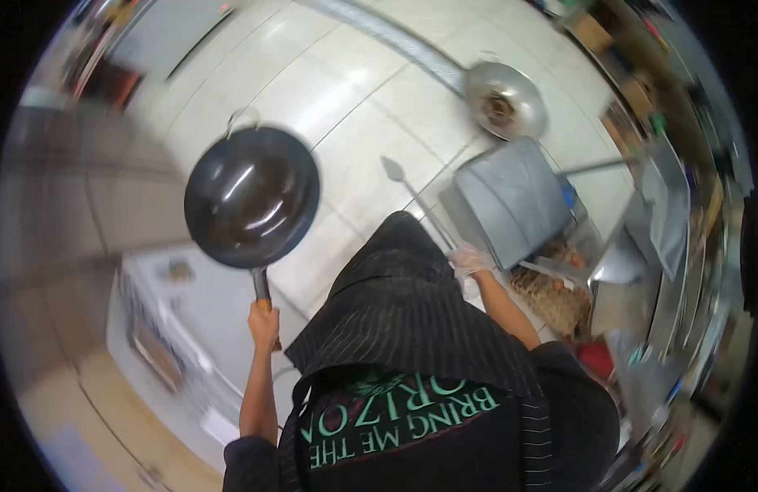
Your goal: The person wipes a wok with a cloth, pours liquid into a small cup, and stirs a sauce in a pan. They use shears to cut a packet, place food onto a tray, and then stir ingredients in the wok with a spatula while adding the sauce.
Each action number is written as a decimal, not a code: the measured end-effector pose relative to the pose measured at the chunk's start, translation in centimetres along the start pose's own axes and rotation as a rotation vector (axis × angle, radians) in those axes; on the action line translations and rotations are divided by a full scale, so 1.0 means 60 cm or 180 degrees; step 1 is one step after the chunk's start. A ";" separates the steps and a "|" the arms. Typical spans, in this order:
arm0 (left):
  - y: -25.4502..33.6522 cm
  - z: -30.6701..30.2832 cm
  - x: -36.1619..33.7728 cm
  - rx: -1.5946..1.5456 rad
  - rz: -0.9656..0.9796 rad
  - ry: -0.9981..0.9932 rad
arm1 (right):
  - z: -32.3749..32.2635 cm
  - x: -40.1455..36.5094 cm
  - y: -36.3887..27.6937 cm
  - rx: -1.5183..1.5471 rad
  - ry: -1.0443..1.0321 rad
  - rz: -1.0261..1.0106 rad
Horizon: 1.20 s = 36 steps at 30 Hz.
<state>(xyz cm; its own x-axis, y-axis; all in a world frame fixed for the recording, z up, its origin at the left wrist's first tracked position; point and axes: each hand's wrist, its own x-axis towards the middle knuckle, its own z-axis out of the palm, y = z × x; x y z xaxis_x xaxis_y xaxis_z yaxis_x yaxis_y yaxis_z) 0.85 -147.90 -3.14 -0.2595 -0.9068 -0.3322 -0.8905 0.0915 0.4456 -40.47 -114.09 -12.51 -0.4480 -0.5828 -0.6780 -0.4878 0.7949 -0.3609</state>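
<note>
My left hand point(264, 324) is closed round the wooden end of the handle of a dark wok point(252, 197). The wok is held out in front of me on the left, its glossy inside showing, with a small loop handle at its far rim. On the right, my right hand point(471, 264), in a clear plastic glove, grips a long-handled metal spatula point(393, 169). Its small pointed blade reaches forward over the floor. Whatever else the gloved fingers may touch is hidden.
A grey lidded bin point(510, 197) stands just beyond my right hand. Farther off is a metal wok point(522, 102) with brown residue inside. A white appliance or cabinet point(182, 287) is at the left. Shelving point(633, 90) lines the right, and pale tiles point(354, 123) cover the floor.
</note>
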 end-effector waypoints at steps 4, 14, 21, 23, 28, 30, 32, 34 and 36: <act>0.078 -0.019 0.227 -0.0236 -0.0634 -0.1226 | -0.068 0.013 -0.080 0.0723 0.0332 0.0494; 0.369 0.075 0.597 0.0512 -0.0598 -0.2893 | -0.192 0.362 -0.015 0.1005 0.0731 0.0310; 0.698 0.255 0.809 0.1094 0.0056 -0.3226 | -0.541 0.419 -0.001 0.1731 0.0929 0.1367; 0.778 0.296 0.878 0.1276 0.0229 -0.3321 | -0.581 0.469 0.031 0.1356 0.1112 0.1128; 0.990 0.337 1.082 0.1820 0.0907 -0.3673 | -0.734 0.535 0.049 0.1664 0.1179 0.1543; 1.098 0.352 1.165 0.2091 0.1546 -0.3902 | -0.762 0.578 0.072 0.1592 0.1356 0.1880; 1.223 0.377 1.245 0.2495 0.2841 -0.4111 | -0.744 0.625 0.106 0.1813 0.1512 0.2023; 1.360 0.388 1.294 0.2880 0.3863 -0.3807 | -0.805 0.616 0.086 0.2204 0.1474 0.2219; 1.513 0.358 1.271 0.2921 0.2692 -0.3096 | -0.820 0.639 0.103 0.2513 0.1691 0.2348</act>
<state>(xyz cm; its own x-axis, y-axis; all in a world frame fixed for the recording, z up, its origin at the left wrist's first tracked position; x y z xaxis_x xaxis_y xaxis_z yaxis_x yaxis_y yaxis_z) -107.82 -199.90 -5.89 -0.5871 0.0997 -0.8034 -0.1906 0.9475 0.2568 -97.53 -139.85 -9.24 -0.7692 0.2064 -0.6047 0.5258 0.7422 -0.4155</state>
